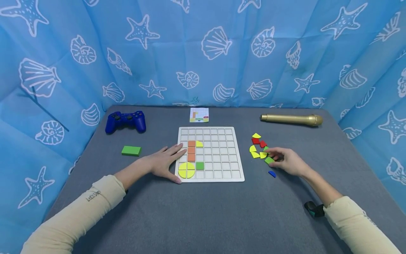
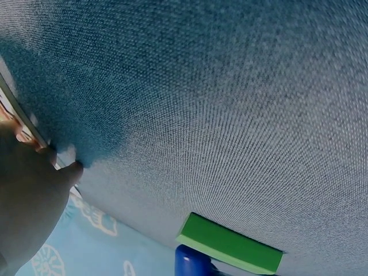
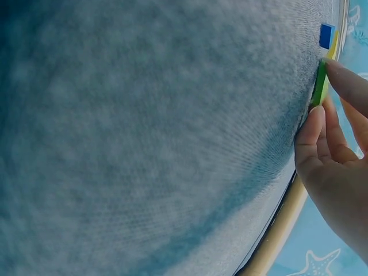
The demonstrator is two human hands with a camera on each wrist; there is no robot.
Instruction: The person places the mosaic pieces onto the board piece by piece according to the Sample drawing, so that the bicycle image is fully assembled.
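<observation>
My left hand (image 1: 163, 164) rests with fingers spread on the left edge of a white gridded board (image 1: 222, 178). On that board lie orange square tiles (image 1: 191, 150), a yellow quarter-circle (image 1: 199, 144), a yellow circle of quarter pieces (image 1: 186, 170) and a green square tile (image 1: 200, 165). To the board's right, my right hand (image 1: 288, 161) pinches another green square tile (image 1: 269, 160) between thumb and fingers, low at the table; the right wrist view shows this green tile (image 3: 319, 83) edge-on. Around it lie yellow quarter pieces (image 1: 255, 155), red pieces (image 1: 255, 141) and a blue piece (image 1: 272, 173).
A small printed pattern card (image 1: 199, 115) lies behind the board. Back left is a blue game controller (image 1: 125, 121), with a green block (image 1: 131, 150) in front of it. A gold microphone (image 1: 290, 119) lies back right. Blue shell-print curtains (image 1: 177, 46) enclose the grey table (image 1: 203, 218).
</observation>
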